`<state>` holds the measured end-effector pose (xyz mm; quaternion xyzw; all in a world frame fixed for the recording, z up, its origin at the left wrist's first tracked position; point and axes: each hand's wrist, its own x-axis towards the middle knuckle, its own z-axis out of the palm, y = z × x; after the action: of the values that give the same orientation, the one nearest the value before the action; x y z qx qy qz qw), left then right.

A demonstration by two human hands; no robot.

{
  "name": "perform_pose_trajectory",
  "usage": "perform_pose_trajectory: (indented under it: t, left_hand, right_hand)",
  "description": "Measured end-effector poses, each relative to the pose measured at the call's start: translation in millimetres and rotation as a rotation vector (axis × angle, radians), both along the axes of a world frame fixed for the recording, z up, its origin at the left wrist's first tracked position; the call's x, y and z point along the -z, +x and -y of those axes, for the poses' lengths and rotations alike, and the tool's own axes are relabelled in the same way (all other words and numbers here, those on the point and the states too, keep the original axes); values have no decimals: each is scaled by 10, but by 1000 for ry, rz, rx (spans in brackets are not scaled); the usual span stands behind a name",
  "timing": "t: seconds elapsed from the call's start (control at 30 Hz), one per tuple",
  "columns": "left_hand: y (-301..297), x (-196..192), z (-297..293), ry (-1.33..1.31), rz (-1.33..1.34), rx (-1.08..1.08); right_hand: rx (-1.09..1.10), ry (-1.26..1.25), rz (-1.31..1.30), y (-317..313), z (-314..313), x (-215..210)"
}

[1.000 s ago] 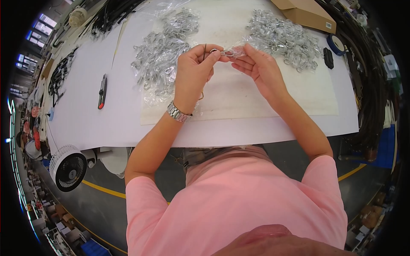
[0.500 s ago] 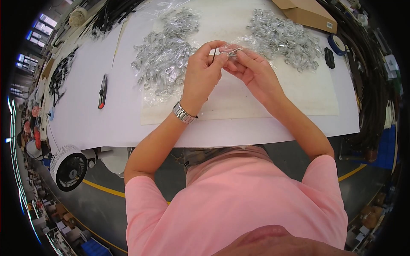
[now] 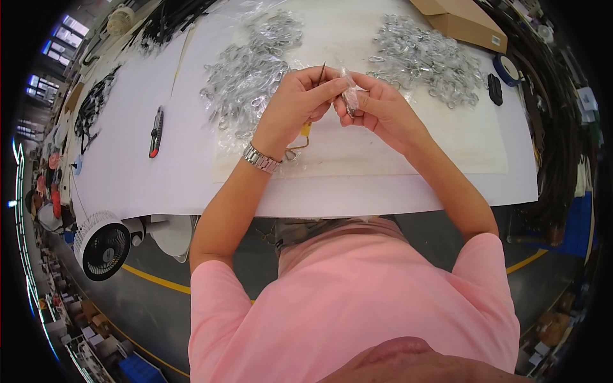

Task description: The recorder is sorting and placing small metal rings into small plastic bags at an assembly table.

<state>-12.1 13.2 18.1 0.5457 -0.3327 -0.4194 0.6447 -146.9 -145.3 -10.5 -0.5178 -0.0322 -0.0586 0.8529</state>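
Both hands meet over the table, fingers pinched around a small metal piece in a clear plastic bag. My right hand is closed on it from the right, with the metal end poking out below. My left hand, a watch on its wrist, is closed too; its thumb and fingertips reach the bag. A thin dark pointed tool sticks up from the left fingers. Below that palm hang a yellow piece and a brown loop; whether they belong to the tool is hidden.
Piles of bagged metal hook-like pieces lie left and right of my hands. A utility knife rests at left. On the right are a cardboard box, a tape roll and a black object. A fan stands by the front edge.
My left hand has shifted slightly left and turned, so the yellow piece and brown loop now show beneath it. The bagged metal piece has tilted from level to upright.
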Motion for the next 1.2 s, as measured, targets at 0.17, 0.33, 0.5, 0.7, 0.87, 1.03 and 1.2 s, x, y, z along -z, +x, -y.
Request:
perform_pose_trajectory:
  t: [0.17,0.33,0.5,0.7,0.87,1.03,1.2]
  left_hand:
    - [7,97,16,5,217,-177]
    - [-69,139,75,-27,344,-219]
    - [-165,102,95,-23,469,-264]
    - [-104,45,40,-11,354,-253]
    - [158,110,-28,-203,-72,-382]
    - [247,-16,-66,153,339,-100]
    - [174,-69,-133,20,501,190]
  right_hand:
    - [128,-186,-270,-23,-37,-142]
    - [271,-709,-190,-60,-145,-170]
    - [483,-1201,-16,-86,-176,-116]
    - [326,-1065,-199,-114,-210,-287]
    - [243,-850,-202,-122,-191,-272]
    - [143,-634,-156,-109,-98,-272]
    - [201,-664,-210,-62,-3,-155]
